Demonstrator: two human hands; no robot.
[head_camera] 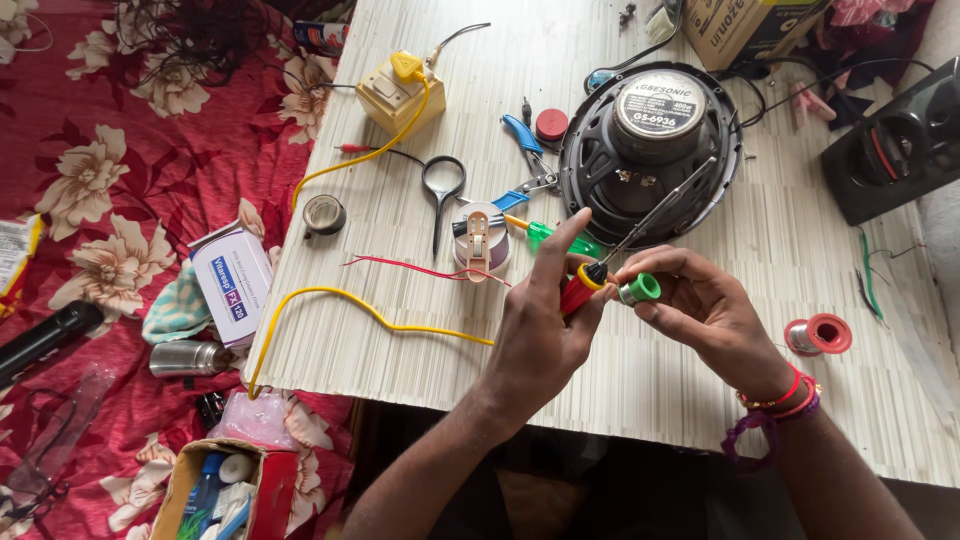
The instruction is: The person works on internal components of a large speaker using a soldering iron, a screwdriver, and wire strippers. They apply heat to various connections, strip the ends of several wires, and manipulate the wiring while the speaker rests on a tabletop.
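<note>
On a pale striped table (640,390) (red floral cloth (120,180) beyond its left edge), left hand (540,340) grips a screwdriver (640,225), right hand (705,310) pinches a green cap (640,289).

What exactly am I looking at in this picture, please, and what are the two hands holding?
This is a single view from a camera worn on a person's head, looking down at their own bare hands over a striped table. The left hand grips a screwdriver by its red and yellow handle. The right hand pinches a small green and silver part against it. Behind them lies a round black speaker, back side up. Nearby are blue-handled pliers, a magnifying glass, a yellow box with a yellow wire, and a spool of solder.
</note>
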